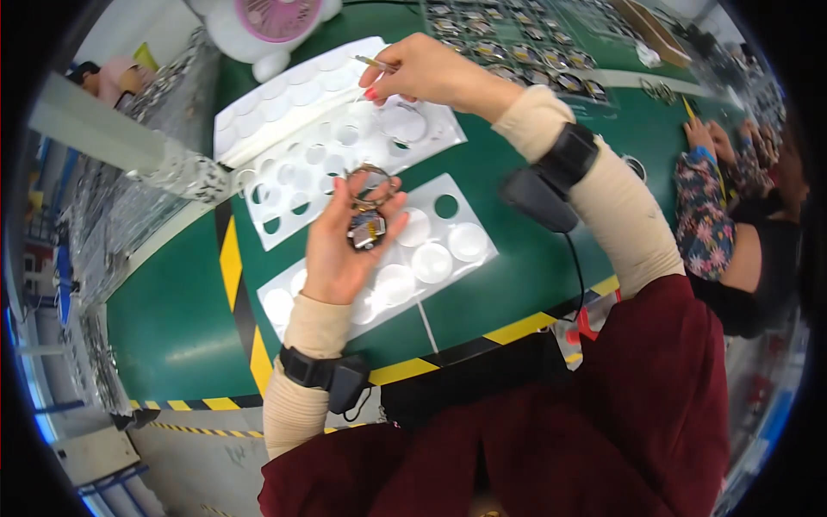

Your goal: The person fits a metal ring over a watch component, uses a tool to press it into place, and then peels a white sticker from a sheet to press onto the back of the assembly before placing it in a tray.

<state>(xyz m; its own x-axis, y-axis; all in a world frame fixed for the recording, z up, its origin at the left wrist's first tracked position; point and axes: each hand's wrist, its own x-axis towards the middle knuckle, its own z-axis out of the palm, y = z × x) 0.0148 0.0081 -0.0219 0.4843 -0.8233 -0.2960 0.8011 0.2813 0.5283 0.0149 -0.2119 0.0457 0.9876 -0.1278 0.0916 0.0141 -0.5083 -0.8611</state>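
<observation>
Metal ring keychain [369,211] sits in the left hand [345,246], near frame centre: a thin round ring on top, a small square-ish charm hanging under it with a dark rim and a multicoloured face, detail too small to read. Left fingers are curled round it, thumb and fingertips clamped on the ring and charm.

Right hand [426,71] is at 12 o'clock from the left one, well apart, pinching a thin pointed tool [376,63] that sticks out toward 9 o'clock; fingers closed on it, red nails showing. Tool kind unclear.

Under the left hand lies a white sticker sheet [431,250] with round clear domes, one hole empty at its 1 o'clock corner. A second white sheet [301,185] with many punched-out holes lies at 11 o'clock, touching a third blank-circle sheet [293,95] beyond. All rest on a green table [172,319] with yellow-black edge stripes. Black wrist bands on both forearms. White-pink fan [271,26] at 12 o'clock. Another person's floral sleeve [699,207] at 3 o'clock.
</observation>
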